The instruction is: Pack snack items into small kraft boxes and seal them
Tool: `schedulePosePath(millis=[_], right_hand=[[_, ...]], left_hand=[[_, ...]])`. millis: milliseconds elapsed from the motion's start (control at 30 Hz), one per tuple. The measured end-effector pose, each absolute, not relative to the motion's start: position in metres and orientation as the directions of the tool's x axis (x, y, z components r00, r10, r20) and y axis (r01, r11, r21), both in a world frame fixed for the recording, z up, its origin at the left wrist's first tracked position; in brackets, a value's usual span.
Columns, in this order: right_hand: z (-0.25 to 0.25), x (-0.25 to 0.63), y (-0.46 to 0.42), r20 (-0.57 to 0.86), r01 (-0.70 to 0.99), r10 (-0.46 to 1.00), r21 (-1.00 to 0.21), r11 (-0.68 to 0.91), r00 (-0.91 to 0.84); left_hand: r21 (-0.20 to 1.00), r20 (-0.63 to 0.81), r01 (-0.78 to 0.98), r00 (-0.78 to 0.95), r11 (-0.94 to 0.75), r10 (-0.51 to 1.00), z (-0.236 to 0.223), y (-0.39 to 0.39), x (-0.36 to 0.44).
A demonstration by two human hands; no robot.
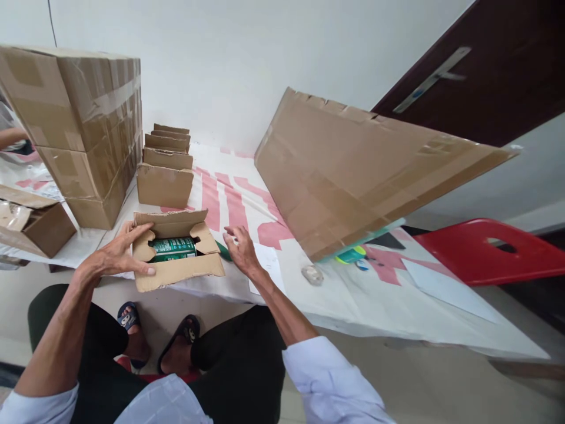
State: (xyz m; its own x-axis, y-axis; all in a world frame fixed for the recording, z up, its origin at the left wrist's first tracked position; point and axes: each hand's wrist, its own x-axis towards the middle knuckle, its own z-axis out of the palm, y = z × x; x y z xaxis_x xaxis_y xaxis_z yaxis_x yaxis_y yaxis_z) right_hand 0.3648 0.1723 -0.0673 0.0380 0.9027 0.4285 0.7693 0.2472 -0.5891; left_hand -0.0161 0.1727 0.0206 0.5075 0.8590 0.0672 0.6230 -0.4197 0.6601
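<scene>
A small cardboard box (180, 275) with its flaps raised stands at the table's front edge. Inside lies a green printed can or packet (173, 249), only partly visible between the flaps. My left hand (121, 253) grips the box's left end, thumb on the front flap and fingers at the back corner. To the right of the box, my right hand (242, 250) hovers with loosely bent fingers, seemingly holding nothing. Between that hand and the box, a dark green object (223, 252) shows in part; its kind is hidden.
Behind the box, several small cartons (165, 185) stand in a row. Tall taped cartons (95, 118) are stacked at left, near an open box (37, 221). A large cardboard sheet (353, 171) leans at right, by a tape roll (312, 274) and a red chair (489, 250).
</scene>
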Motion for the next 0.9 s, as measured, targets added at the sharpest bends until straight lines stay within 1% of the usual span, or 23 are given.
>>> schedulePosePath(millis=[33,100,167,233,300,367,433,533,600,667,733,800,900], right_hand=[[-0.055,0.358,0.171,0.474,0.748,0.880,-0.571,0.337,-0.034],[-0.031,0.342,0.170,0.521,0.695,0.819,-0.496,0.521,-0.242],[-0.011,0.326,0.171,0.492,0.636,0.740,-0.401,0.660,-0.459],[-0.001,0.313,0.173,0.423,0.613,0.684,-0.313,0.726,-0.594],[0.005,0.305,0.175,0.360,0.619,0.659,-0.236,0.749,-0.661],[0.011,0.303,0.176,0.327,0.618,0.633,-0.163,0.769,-0.701],[0.018,0.306,0.176,0.335,0.629,0.618,-0.088,0.772,-0.711],[0.029,0.318,0.175,0.366,0.698,0.642,0.028,0.716,-0.673],[0.032,0.326,0.176,0.348,0.732,0.671,0.070,0.678,-0.655],[0.032,0.331,0.177,0.296,0.753,0.708,0.064,0.655,-0.642],[0.032,0.330,0.177,0.213,0.775,0.750,0.058,0.630,-0.626],[0.036,0.321,0.175,0.120,0.785,0.776,0.088,0.613,-0.619],[0.050,0.301,0.172,-0.023,0.753,0.763,0.138,0.643,-0.647]], left_hand=[[0.630,0.036,0.654,0.515,-0.419,0.857,0.025,0.176,-0.016],[0.573,-0.027,0.702,0.532,-0.423,0.847,0.034,0.181,-0.014],[0.528,-0.080,0.734,0.544,-0.428,0.835,0.041,0.184,-0.012],[0.506,-0.096,0.743,0.553,-0.437,0.828,0.046,0.184,-0.010],[0.506,-0.079,0.732,0.567,-0.457,0.820,0.048,0.183,-0.008],[0.523,-0.041,0.705,0.581,-0.478,0.813,0.048,0.182,-0.008],[0.559,0.006,0.668,0.590,-0.491,0.808,0.046,0.181,-0.008],[0.631,0.092,0.600,0.571,-0.492,0.816,0.040,0.178,-0.010],[0.691,0.138,0.554,0.531,-0.465,0.836,0.034,0.175,-0.011],[0.756,0.158,0.504,0.478,-0.417,0.864,0.028,0.172,-0.012],[0.810,0.162,0.454,0.437,-0.373,0.885,0.020,0.169,-0.013],[0.846,0.184,0.398,0.409,-0.356,0.894,0.013,0.168,-0.014],[0.880,0.260,0.284,0.382,-0.381,0.887,0.001,0.168,-0.016]])
